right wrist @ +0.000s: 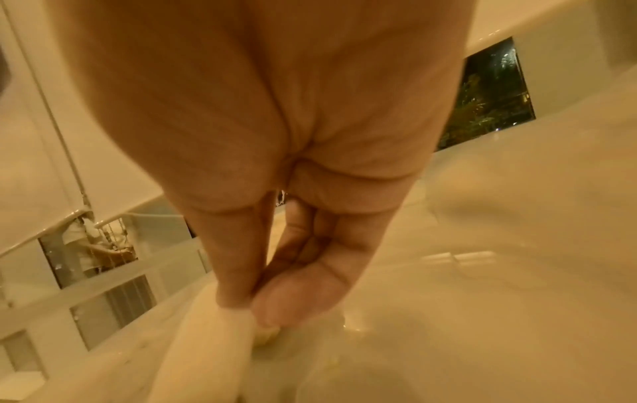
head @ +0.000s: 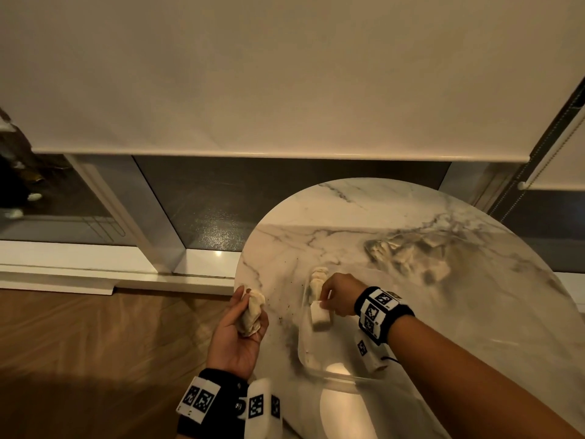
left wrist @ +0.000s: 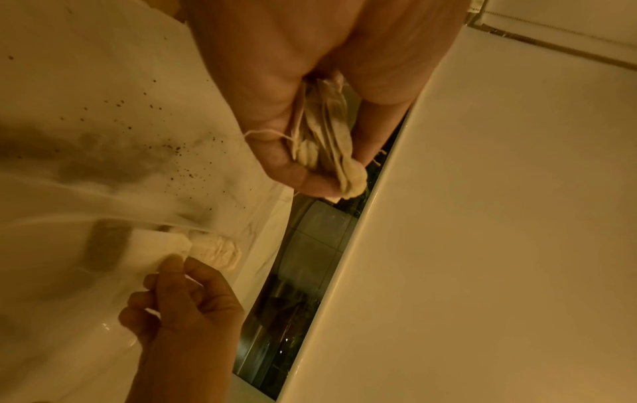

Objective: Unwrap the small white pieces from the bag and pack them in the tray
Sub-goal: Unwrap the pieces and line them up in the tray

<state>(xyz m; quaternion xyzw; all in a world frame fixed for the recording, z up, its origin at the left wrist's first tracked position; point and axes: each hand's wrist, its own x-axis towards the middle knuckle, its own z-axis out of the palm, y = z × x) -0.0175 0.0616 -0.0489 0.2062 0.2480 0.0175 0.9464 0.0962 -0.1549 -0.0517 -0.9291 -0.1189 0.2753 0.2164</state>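
Observation:
My left hand [head: 250, 308] is held palm up off the table's left edge and grips a crumpled cream cloth wrapper [head: 250, 315]. The left wrist view shows the same wrapper [left wrist: 327, 152] bunched in the left hand [left wrist: 337, 169], a loose thread hanging from it. My right hand [head: 324, 304] pinches the top of a small white block [head: 320, 316] that stands inside the clear tray [head: 335, 373]. In the right wrist view, the thumb and a finger of the right hand [right wrist: 253, 305] close on the white block [right wrist: 206, 343]. A second pale piece [head: 318, 277] lies at the tray's far end.
The tray sits on a round marble table [head: 474, 312] with dark crumbs scattered near its left edge. A crumpled clear bag [head: 408, 255] lies at the back right of the table. Wooden floor [head: 95, 343] is to the left; a window with a lowered blind stands behind.

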